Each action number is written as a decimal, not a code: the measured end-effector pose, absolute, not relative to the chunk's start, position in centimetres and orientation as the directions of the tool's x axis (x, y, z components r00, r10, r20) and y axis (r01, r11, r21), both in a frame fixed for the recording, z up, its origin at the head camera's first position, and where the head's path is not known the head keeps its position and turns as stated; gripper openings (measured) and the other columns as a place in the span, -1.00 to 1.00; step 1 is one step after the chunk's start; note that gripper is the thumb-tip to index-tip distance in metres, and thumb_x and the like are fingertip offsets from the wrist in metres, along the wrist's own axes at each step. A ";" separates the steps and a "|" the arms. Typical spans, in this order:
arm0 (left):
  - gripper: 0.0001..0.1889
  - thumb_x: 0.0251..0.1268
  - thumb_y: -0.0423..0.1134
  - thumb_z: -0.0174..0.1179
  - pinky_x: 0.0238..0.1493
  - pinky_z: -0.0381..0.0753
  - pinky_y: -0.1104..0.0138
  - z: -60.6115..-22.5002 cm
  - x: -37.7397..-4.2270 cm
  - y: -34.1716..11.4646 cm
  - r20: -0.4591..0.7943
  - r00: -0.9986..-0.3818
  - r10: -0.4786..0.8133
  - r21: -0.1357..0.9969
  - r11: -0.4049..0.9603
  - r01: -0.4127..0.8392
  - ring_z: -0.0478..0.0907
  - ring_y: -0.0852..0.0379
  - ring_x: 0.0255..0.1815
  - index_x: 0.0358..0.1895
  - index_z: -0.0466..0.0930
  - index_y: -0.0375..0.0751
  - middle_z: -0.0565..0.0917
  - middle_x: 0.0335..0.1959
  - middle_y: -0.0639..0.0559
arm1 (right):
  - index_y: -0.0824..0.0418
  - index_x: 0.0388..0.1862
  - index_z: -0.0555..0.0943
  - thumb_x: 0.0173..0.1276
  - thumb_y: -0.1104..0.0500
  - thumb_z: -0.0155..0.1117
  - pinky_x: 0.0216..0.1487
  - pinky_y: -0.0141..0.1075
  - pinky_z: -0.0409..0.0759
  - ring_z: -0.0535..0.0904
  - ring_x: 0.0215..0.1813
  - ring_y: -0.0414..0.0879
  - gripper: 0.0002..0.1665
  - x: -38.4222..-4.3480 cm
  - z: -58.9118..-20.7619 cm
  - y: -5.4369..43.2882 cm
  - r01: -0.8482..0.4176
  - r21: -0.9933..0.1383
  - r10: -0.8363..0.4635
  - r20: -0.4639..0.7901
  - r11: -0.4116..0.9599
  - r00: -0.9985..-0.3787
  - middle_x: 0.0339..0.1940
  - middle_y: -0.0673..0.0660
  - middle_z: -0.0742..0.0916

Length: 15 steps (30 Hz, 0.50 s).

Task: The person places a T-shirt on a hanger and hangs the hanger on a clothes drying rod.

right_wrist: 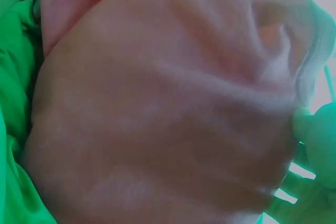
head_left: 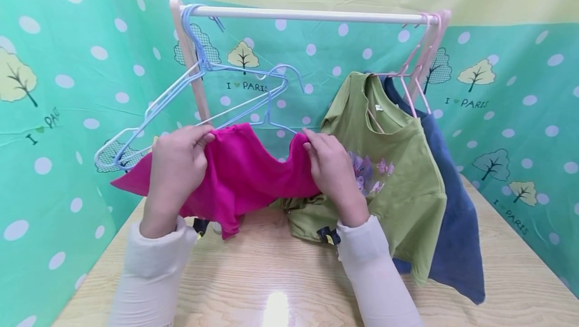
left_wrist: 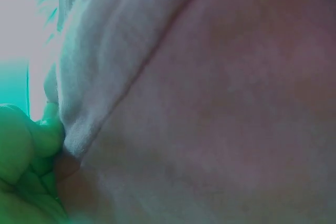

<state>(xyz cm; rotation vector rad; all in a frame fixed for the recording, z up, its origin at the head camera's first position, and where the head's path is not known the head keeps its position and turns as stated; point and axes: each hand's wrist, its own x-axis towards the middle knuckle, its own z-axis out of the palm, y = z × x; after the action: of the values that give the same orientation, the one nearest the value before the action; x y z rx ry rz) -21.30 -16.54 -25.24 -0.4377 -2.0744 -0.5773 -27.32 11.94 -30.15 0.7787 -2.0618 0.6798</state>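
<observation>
A magenta shirt (head_left: 253,171) hangs between my two hands, its neckline dipping in the middle. My left hand (head_left: 178,164) pinches its left shoulder between thumb and fingers, and my right hand (head_left: 332,166) pinches the right shoulder. Inside the neckline stands a blue hanger (head_left: 268,111), its hook above the cloth and off the rail; its lower part is hidden by the shirt. Both wrist views are mostly filled by the cloth, in the left wrist view (left_wrist: 210,103) and the right wrist view (right_wrist: 157,103), with odd colours.
A rack with a white rail (head_left: 307,14) stands on the wooden table (head_left: 253,277). Blue and white hangers (head_left: 158,98) hang at its left end. At the right, a green shirt (head_left: 402,166) and a dark blue garment (head_left: 457,226) hang on pink hangers (head_left: 409,81).
</observation>
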 end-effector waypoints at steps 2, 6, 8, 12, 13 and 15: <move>-0.84 0.37 -0.47 0.27 -0.18 0.69 -0.09 -25.2 -21.2 -16.8 0.849 -0.523 0.077 0.241 0.825 0.511 0.73 -0.31 -0.25 -0.07 0.76 -0.44 0.77 -0.24 -0.33 | 0.34 0.33 0.55 0.56 0.24 0.18 0.06 0.05 0.58 0.63 -0.01 0.20 -0.58 -27.3 -30.1 11.9 -0.718 -0.188 -0.303 0.814 0.671 -0.496 0.02 0.28 0.73; -0.82 0.36 -0.48 0.28 -0.13 0.69 -0.09 -25.1 -20.9 -16.9 0.845 -0.532 0.058 0.264 0.819 0.509 0.73 -0.30 -0.22 -0.05 0.75 -0.45 0.77 -0.22 -0.32 | 0.33 0.20 0.52 0.55 0.26 0.20 -0.10 0.06 0.61 0.64 -0.13 0.20 -0.68 -27.4 -30.1 12.0 -0.696 -0.211 -0.283 0.804 0.686 -0.523 -0.09 0.28 0.73; -0.82 0.36 -0.48 0.28 -0.15 0.69 -0.08 -25.0 -20.9 -17.0 0.845 -0.532 0.053 0.270 0.817 0.510 0.72 -0.29 -0.23 -0.05 0.75 -0.45 0.77 -0.23 -0.32 | 0.32 0.09 0.52 0.55 0.27 0.20 -0.18 0.02 0.62 0.65 -0.21 0.17 -0.78 -27.4 -30.1 12.2 -0.692 -0.225 -0.262 0.811 0.686 -0.524 -0.18 0.25 0.72; -0.81 0.37 -0.47 0.27 -0.17 0.69 -0.07 -24.9 -20.9 -17.0 0.850 -0.526 0.042 0.280 0.808 0.518 0.72 -0.28 -0.24 -0.03 0.75 -0.45 0.76 -0.24 -0.33 | 0.31 -0.01 0.57 0.56 0.26 0.19 -0.16 -0.01 0.65 0.68 -0.20 0.12 -0.85 -27.5 -30.0 13.0 -0.709 -0.226 -0.257 0.825 0.668 -0.504 -0.22 0.22 0.73; -0.81 0.38 -0.47 0.26 -0.17 0.69 -0.07 -24.9 -20.9 -17.0 0.851 -0.524 0.039 0.283 0.806 0.519 0.72 -0.29 -0.23 -0.03 0.75 -0.45 0.76 -0.24 -0.33 | 0.31 -0.02 0.59 0.57 0.25 0.18 -0.13 -0.02 0.65 0.68 -0.19 0.10 -0.86 -27.6 -30.0 13.3 -0.715 -0.222 -0.263 0.825 0.663 -0.501 -0.21 0.21 0.73; -0.81 0.38 -0.47 0.26 -0.15 0.69 -0.07 -24.8 -21.0 -17.1 0.853 -0.522 0.034 0.287 0.804 0.521 0.73 -0.29 -0.21 -0.03 0.75 -0.45 0.76 -0.23 -0.33 | 0.32 -0.03 0.61 0.58 0.25 0.15 -0.06 -0.03 0.65 0.67 -0.14 0.10 -0.84 -27.8 -30.0 13.8 -0.725 -0.216 -0.284 0.818 0.654 -0.500 -0.17 0.21 0.74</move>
<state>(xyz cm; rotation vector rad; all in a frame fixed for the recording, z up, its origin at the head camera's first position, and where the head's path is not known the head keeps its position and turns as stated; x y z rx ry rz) -20.95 -17.11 -24.85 -0.4109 -2.0459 -0.6519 -27.78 13.78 -30.02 0.7800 -2.0795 0.7097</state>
